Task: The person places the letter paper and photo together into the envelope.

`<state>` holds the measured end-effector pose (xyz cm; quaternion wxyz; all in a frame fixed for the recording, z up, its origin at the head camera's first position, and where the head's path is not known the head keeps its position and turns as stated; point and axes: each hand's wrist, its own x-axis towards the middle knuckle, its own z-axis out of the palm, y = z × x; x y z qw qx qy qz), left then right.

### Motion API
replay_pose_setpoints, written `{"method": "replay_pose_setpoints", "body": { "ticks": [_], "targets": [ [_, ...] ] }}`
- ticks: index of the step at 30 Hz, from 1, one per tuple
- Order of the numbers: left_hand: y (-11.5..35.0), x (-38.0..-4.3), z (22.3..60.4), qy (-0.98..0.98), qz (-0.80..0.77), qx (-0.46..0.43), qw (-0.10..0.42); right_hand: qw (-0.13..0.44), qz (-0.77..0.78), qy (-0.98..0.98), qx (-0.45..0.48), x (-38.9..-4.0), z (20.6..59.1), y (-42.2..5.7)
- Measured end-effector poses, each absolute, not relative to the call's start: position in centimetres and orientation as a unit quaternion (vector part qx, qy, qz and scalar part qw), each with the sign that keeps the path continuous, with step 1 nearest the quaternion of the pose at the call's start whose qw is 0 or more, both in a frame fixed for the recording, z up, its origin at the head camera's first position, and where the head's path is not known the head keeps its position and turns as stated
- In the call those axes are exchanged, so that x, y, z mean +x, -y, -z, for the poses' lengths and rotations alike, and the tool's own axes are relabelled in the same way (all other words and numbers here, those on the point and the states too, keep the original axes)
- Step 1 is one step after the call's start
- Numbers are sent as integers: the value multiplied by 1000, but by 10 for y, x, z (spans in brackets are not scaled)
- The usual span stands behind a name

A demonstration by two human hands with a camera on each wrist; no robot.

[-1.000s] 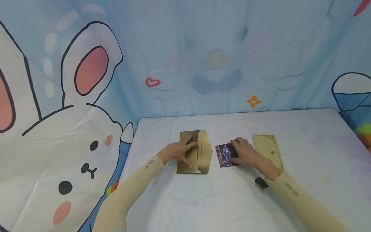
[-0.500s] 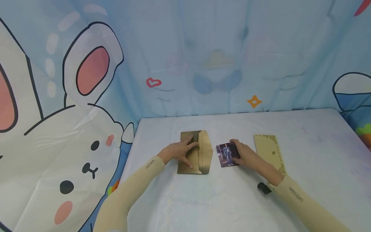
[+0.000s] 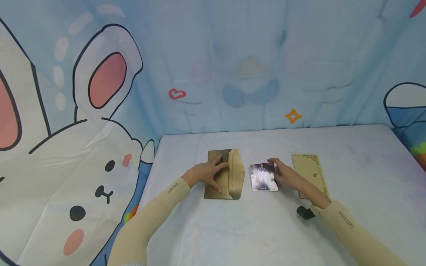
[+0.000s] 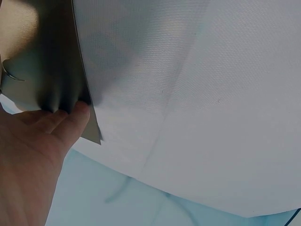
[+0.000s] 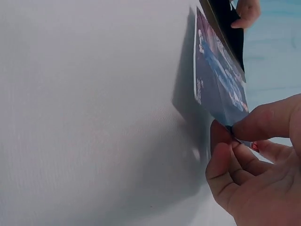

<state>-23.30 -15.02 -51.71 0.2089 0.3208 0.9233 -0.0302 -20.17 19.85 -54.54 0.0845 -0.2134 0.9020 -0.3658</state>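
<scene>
A gold envelope lies on the white table with its flap folded out to the right. My left hand rests on it with fingers spread; in the left wrist view the fingertips touch its shiny surface near a corner. To the right, my right hand pinches a photo by its right edge between thumb and fingers. The right wrist view shows the photo tilted and raised off the table, its shadow beneath. The picture on it shows a standing figure, partly washed out by glare in the head view.
Beyond the right hand lies a cream card with a patterned border, partly covered by the forearm. A black device sits at the right wrist. A blue curtain with cartoon prints hangs behind the table.
My right hand has drawn slightly right and lifted the photo, which has tilted and now catches glare. The left hand and envelope stay where they were.
</scene>
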Motion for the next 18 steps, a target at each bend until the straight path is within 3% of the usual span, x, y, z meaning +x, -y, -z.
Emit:
{"method": "replay_pose_setpoints", "body": {
  "ticks": [18],
  "targets": [
    [150,-233,518,-924,30,314,215,143,432,-873,-175,-205,546,-188]
  ]
}}
